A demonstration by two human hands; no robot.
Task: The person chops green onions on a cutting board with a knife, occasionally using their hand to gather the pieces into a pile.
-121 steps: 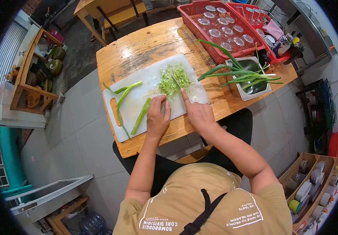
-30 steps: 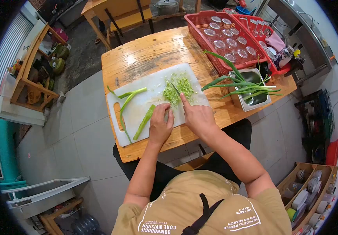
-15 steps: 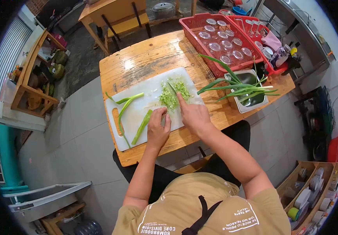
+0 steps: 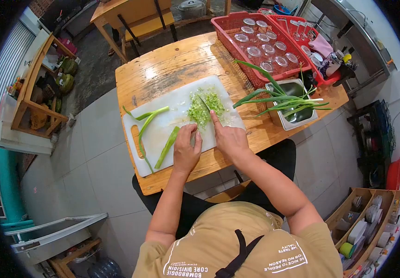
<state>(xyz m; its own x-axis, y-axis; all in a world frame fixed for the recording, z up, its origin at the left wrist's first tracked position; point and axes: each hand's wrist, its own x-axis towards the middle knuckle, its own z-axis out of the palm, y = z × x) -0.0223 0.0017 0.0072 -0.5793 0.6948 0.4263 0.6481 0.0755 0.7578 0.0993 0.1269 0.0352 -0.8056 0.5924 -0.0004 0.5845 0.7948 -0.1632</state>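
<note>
My right hand [image 4: 230, 140] is closed round a knife [image 4: 205, 103], its index finger stretched along the blade. The blade lies in a heap of finely chopped spring onion [image 4: 214, 103] on a white cutting board [image 4: 156, 99]. Beside it, my left hand [image 4: 187, 150] has its fingers bent and drawn together near the chopped bits; whatever is between the fingertips is hidden. A thick green stalk [image 4: 166, 148] lies just left of that hand. Farther left, a forked spring onion leaf [image 4: 150, 121] crosses the board, passing near its handle slot.
To the right, a metal container [image 4: 297, 121] has whole spring onions [image 4: 278, 98] lying across it. Behind stands a red basket [image 4: 223, 28] of upturned glasses, with another red basket alongside. Everything rests on a wooden table [image 4: 144, 65]. A shelf [image 4: 37, 99] stands far left.
The view has shifted slightly. Both hands and the knife stay almost where they were, over the same chopped heap.
</note>
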